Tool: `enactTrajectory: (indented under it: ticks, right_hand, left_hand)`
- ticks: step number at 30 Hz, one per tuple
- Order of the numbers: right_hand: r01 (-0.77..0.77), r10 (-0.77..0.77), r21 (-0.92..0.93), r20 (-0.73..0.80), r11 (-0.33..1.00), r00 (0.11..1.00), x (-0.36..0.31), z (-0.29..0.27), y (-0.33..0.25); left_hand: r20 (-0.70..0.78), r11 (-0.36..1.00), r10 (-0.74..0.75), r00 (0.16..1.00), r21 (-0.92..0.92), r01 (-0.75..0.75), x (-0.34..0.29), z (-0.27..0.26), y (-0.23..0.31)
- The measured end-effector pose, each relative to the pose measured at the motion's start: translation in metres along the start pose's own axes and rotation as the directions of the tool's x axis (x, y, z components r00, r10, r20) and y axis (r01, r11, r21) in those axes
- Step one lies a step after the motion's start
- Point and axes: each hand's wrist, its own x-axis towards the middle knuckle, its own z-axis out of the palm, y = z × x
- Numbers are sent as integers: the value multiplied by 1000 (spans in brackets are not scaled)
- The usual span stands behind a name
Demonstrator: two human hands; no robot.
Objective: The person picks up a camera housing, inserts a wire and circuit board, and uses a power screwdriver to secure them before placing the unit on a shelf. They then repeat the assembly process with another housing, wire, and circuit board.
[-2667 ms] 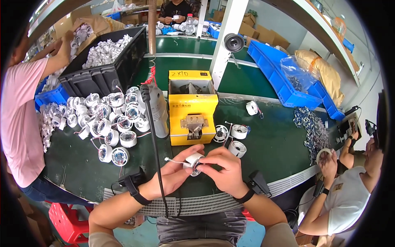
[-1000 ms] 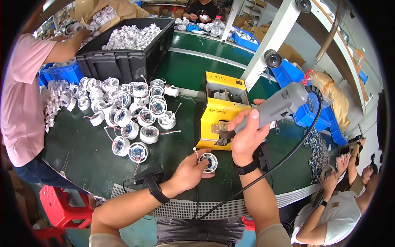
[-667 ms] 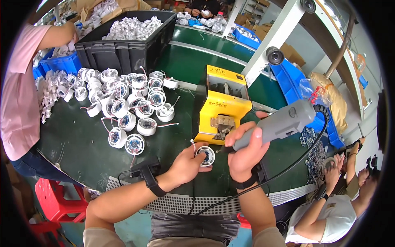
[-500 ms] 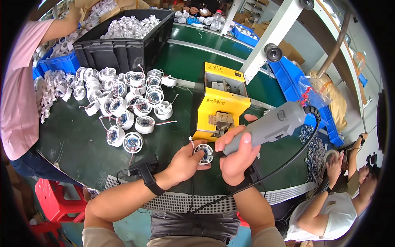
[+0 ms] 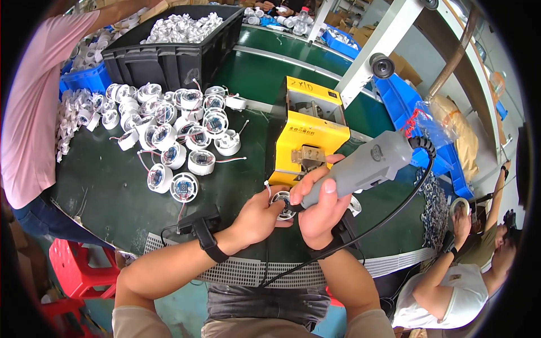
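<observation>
Before the yellow machine (image 5: 309, 134), a likely light housing (image 5: 283, 199), best rim-held, is gripped by left hand (image 5: 256, 221), driver (image 5: 365, 169) by right hand (image 5: 321, 218).

Bench (image 5: 107, 197): dark green top, scuffed, near edge curved by the lens; perforated grey strip (image 5: 293, 274) along it at 6 o'clock. Floor (image 5: 189, 310) pale blue-green at 7. Red plastic stool (image 5: 84, 267) at 8. White post (image 5: 383, 45) between 1 and 2, leaning in view; overhead shelf (image 5: 434, 42), brown underside, at 2. Pale wall (image 5: 511, 121) between 2 and 3. Light bright, fairly even.
</observation>
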Motion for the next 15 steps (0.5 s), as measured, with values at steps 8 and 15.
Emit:
enactTrajectory:
  ticks: [8, 15]
  right_hand:
    - [47, -52, 32, 174, 998, 983, -7, -10, 7]
    - [128, -122, -66, 88, 990, 989, -28, -59, -5]
  left_hand:
    - [29, 1000, -9, 1000, 19, 9, 2, -3, 4]
    - [-115, 513, 144, 983, 858, 25, -31, -65, 99]
